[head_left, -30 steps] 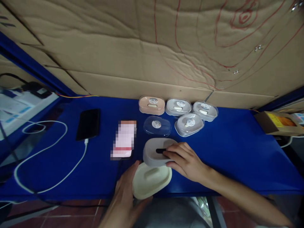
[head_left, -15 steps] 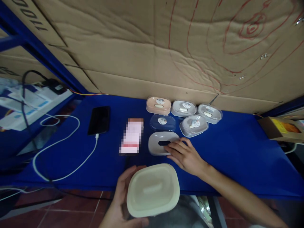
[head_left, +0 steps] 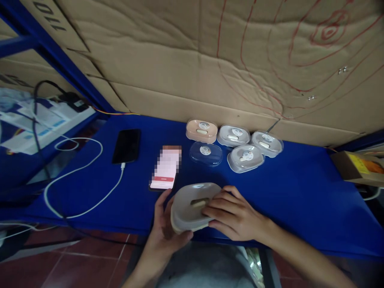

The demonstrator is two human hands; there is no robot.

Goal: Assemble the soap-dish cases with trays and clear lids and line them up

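Note:
My left hand (head_left: 163, 236) is wrapped around a cream soap dish base (head_left: 177, 229) near the table's front edge. On top of this base sits a grey soap dish tray (head_left: 184, 202), covering most of it. A pale raised rib shows through the tray's oval slot. My right hand (head_left: 235, 216) grips the tray's right side, its fingertips by the slot. Just beyond lies a loose clear lid (head_left: 207, 159) with a round label. Behind it are a peach soap dish (head_left: 193, 134) and several grey ones (head_left: 244, 162), all under clear lids.
Left of the soap dishes lie a lit phone (head_left: 163, 168) and a dark phone (head_left: 126, 146) with a white cable (head_left: 87, 208). Power strips (head_left: 57, 128) stand at far left. A cardboard wall (head_left: 165, 88) closes the back, and a small carton (head_left: 354, 170) stands at right.
My right hand has lifted the grey tray off the table and brought it toward me onto the cream base. My left hand has raised the base slightly.

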